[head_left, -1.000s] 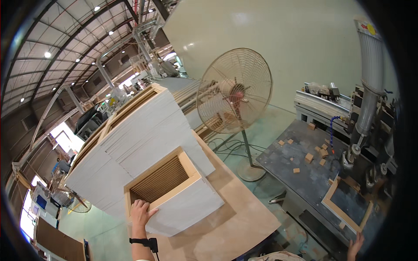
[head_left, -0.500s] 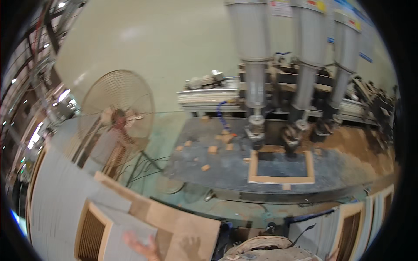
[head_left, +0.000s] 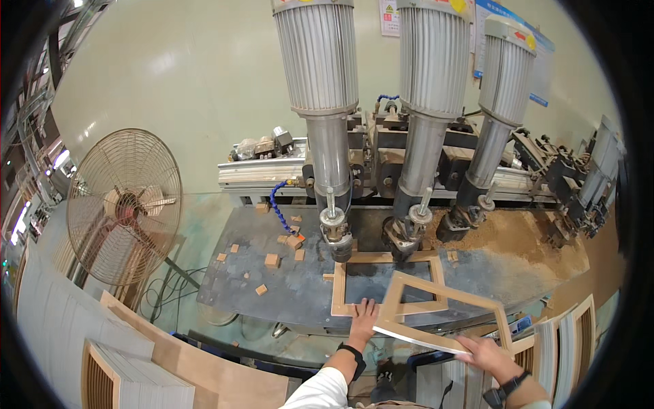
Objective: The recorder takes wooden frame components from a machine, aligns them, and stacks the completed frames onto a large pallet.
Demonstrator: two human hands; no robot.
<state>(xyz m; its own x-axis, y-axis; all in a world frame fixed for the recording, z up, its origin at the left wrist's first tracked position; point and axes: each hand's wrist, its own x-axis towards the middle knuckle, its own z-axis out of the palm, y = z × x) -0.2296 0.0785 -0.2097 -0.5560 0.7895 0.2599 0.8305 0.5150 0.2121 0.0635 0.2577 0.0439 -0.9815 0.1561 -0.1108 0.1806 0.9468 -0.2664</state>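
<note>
Workshop setting with a pale green wall at the back and a big drilling machine [head_left: 409,136] taking up most of the head view, three ribbed grey motor columns hanging down over a dark metal worktop [head_left: 286,286].

Left hand [head_left: 363,315] is flat, fingers spread, pressing on the near rail of a wooden frame [head_left: 385,283] that lies on the worktop right under the drill heads, close to the front edge. There's a black band on that wrist.

Right hand [head_left: 485,352] is closed on the near right corner of a second wooden frame [head_left: 443,317], gripping it by the edge. That one is tilted, held up off the worktop and overlapping the right side of the flat frame, hanging out past the front edge.

Small wood blocks [head_left: 272,259] are scattered over the left part of the worktop, and sawdust [head_left: 518,238] is heaped along the back right. A standing fan [head_left: 126,204] sits off the left end, with a stack of white louvred panels [head_left: 136,382] at bottom left and more frames [head_left: 565,341] stood on edge at the lower right.
</note>
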